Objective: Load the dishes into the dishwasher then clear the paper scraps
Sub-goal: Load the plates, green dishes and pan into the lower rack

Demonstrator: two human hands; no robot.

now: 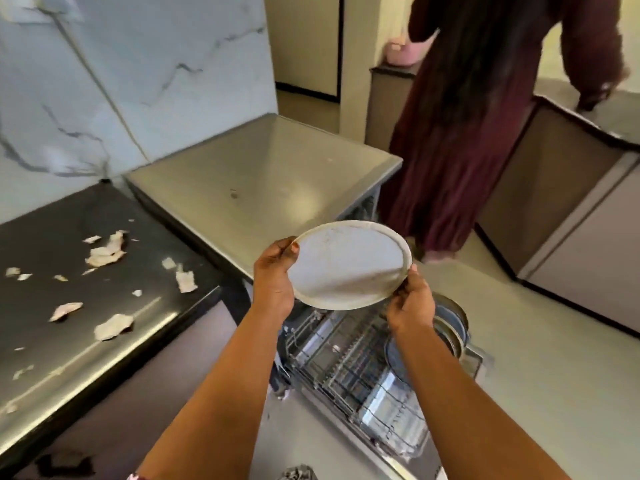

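Note:
I hold a round white plate (349, 263) in the air with both hands, above the pulled-out wire rack (349, 368) of the dishwasher. My left hand (275, 271) grips its left rim, thumb on top. My right hand (410, 299) pinches the lower right rim. Two or three dishes (450, 327) stand at the far end of the rack. Several torn paper scraps (107, 249) lie scattered on the black counter (104, 344) to the left.
The dishwasher's steel top (259, 171) sits between the counter and a marble wall (138, 74). Another person in a long dark red dress (460, 150) stands just beyond the dishwasher. Grey cabinets (571, 216) line the right side; light floor lies between.

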